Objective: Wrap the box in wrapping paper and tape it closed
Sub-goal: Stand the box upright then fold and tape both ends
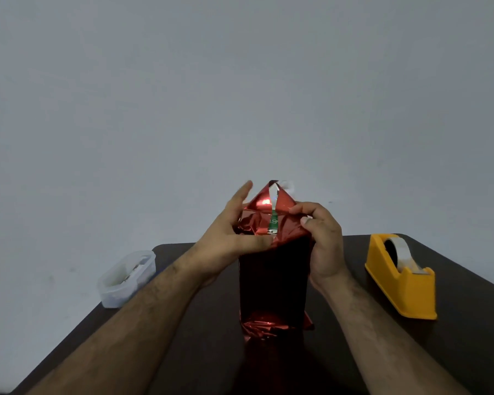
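Tub (126, 279), clear plastic, well left of the left hand, at the table (200, 352) edge and partly overhanging it. Left hand (228, 240): fingers spread and nearly straight, thumb laid flat across the upper front of the box (273, 280), pressing the paper (257, 226) there; nothing pinched. Box: upright on the table between the two hands, body already sheathed in red foil paper. Bottom end: crumpled folds splayed on the table, tape there not discernible. Top end: side folds in, a triangular flap (268, 199) standing up behind the fingers with a pale piece of tape at its tip; a strip of green print shows in the gap, so this end is judged unclosed. Remaining, by this reading: fold the flap down and tape it. Right hand (322, 238): fingers curled, gripping the paper at the box's upper right corner. Dispenser (401, 276), yellow, right of the right hand, near the table's right edge, reachable across bare tabletop. Near side of both forearms: open table
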`<act>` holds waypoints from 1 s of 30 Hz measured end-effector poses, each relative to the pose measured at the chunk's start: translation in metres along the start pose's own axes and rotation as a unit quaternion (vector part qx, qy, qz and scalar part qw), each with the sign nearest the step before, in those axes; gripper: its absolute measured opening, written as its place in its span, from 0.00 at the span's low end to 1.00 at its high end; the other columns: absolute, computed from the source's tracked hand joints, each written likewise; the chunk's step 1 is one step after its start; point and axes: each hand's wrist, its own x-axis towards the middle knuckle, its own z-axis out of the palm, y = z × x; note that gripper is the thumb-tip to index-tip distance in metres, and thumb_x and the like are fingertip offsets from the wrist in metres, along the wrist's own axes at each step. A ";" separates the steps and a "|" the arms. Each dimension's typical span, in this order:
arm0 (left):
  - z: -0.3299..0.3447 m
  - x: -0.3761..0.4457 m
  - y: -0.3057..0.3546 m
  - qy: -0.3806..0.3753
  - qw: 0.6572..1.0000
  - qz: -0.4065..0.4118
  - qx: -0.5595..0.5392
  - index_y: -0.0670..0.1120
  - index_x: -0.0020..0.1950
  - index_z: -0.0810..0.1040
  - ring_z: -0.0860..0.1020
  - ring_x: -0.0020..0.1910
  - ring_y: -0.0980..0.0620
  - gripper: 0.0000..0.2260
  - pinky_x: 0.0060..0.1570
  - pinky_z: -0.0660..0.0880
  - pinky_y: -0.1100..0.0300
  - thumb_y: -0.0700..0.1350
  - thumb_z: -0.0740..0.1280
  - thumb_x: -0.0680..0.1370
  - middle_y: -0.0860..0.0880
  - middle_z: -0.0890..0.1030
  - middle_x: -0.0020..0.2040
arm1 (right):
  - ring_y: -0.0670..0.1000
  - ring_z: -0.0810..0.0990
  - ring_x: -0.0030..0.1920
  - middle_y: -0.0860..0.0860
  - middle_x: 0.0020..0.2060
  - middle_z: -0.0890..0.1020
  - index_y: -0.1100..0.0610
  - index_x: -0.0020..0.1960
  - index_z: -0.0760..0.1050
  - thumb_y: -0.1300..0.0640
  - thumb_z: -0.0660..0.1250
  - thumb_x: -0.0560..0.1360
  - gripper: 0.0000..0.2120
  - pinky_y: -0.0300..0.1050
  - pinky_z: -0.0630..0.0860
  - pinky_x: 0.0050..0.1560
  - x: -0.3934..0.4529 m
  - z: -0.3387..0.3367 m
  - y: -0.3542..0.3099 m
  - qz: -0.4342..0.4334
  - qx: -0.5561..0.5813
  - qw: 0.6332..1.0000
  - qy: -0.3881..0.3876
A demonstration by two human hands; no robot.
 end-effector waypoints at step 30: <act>0.002 -0.004 -0.023 0.112 0.992 -0.007 -0.055 0.60 0.76 0.55 0.83 0.64 0.51 0.50 0.63 0.81 0.48 0.43 0.86 0.67 0.52 0.84 0.64 | 0.38 0.76 0.64 0.36 0.56 0.81 0.47 0.40 0.84 0.47 0.76 0.77 0.07 0.40 0.70 0.66 0.031 0.065 -0.102 -0.094 -0.335 0.936 0.055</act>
